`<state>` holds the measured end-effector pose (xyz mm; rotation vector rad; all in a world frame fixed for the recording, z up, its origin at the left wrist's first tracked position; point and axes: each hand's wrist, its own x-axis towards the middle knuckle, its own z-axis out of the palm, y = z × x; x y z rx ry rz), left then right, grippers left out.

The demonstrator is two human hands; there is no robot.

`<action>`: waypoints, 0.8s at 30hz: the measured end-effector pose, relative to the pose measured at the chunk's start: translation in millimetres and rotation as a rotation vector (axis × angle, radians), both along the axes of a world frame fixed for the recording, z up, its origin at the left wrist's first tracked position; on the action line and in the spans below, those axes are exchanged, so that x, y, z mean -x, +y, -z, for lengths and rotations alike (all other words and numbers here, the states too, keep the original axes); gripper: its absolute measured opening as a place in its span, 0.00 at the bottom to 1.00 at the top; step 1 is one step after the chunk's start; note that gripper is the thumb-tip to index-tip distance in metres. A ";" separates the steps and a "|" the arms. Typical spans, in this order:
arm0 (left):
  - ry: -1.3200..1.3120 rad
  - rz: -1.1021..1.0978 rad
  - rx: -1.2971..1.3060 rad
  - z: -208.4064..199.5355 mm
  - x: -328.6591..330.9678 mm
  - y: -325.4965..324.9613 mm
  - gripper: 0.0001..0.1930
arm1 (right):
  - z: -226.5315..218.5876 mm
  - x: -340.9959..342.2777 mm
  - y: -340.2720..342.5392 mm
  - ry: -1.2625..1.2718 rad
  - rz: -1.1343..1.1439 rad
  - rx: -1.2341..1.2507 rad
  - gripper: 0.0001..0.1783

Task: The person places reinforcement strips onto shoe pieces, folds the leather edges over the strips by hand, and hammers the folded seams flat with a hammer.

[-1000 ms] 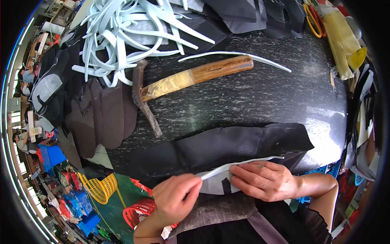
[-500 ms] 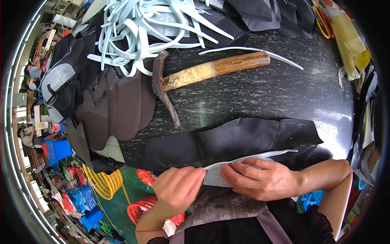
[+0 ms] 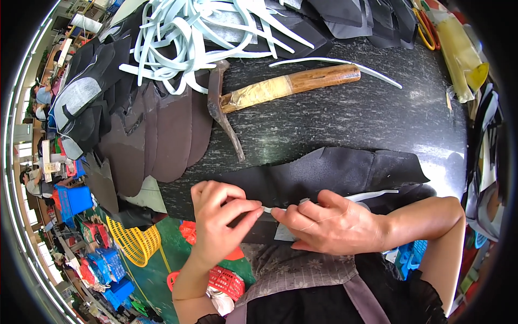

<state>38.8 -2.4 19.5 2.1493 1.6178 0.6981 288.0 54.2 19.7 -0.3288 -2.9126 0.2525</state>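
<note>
Near the table's front edge, a black leather-like piece (image 3: pixel 334 168) lies folded under my hands. A thin white strip (image 3: pixel 377 194) runs along it, and its middle is hidden by my right hand. With thumb and forefinger, my left hand (image 3: pixel 220 218) pinches the strip's left end. My right hand (image 3: pixel 334 225) is closed over the strip just beside it, fingertips close to those of the left. A hammer (image 3: pixel 318 79) with a tape-wrapped wooden handle lies beyond the leather piece. Farther back is another loose pale strip (image 3: pixel 372 73).
Pale blue strips (image 3: pixel 186 46) lie heaped at the far left. Brown pieces (image 3: pixel 175 135) and black pieces (image 3: pixel 345 19) are stacked around the table. Scissors (image 3: pixel 426 29) and a yellowish plastic bag (image 3: pixel 458 51) sit far right. A yellow basket (image 3: pixel 135 240) stands on the floor.
My left hand has moved up and left, its fingers now visibly pinching the strip's end. My right hand has shifted slightly left and up along the strip.
</note>
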 end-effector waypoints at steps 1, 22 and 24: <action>0.048 -0.028 -0.067 -0.7 -3.2 -0.2 0.11 | -4.8 -7.0 2.4 -0.074 -0.018 0.066 0.33; 0.312 0.653 -0.056 -36.6 -58.7 -1.9 0.19 | 7.3 -60.9 -38.8 0.138 0.188 0.011 0.24; 0.176 0.586 0.080 -44.7 -67.6 4.8 0.19 | 9.7 -60.9 -38.8 0.110 0.158 -0.077 0.24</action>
